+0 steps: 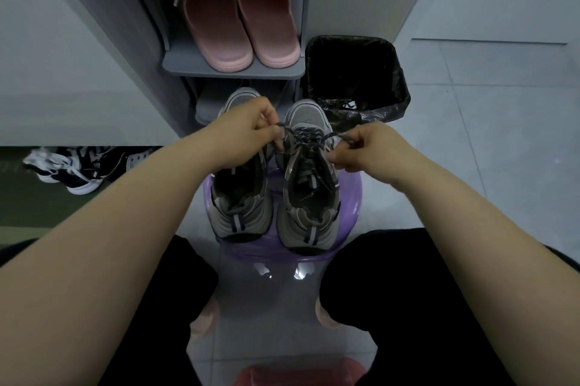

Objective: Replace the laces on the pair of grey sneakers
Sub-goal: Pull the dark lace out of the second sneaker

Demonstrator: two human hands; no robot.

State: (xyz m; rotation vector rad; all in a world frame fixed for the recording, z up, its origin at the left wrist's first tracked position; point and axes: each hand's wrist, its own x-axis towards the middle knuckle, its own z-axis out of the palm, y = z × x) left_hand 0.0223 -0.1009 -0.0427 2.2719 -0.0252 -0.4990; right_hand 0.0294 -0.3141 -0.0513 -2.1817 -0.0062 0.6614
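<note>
Grey lace (309, 134), ends pinched in L hand (249, 129) & R hand (364, 150), tips hidden inside grips.

The person wears black trousers (392, 291) that cover both legs, plain and dark all over. Both arms (110, 244) are bare, from the left hand (251, 131) and the right hand (361, 150) all the way up to the edge. A pink bit (204, 321) shows under each knee, too blurry to tell what it is.
</note>
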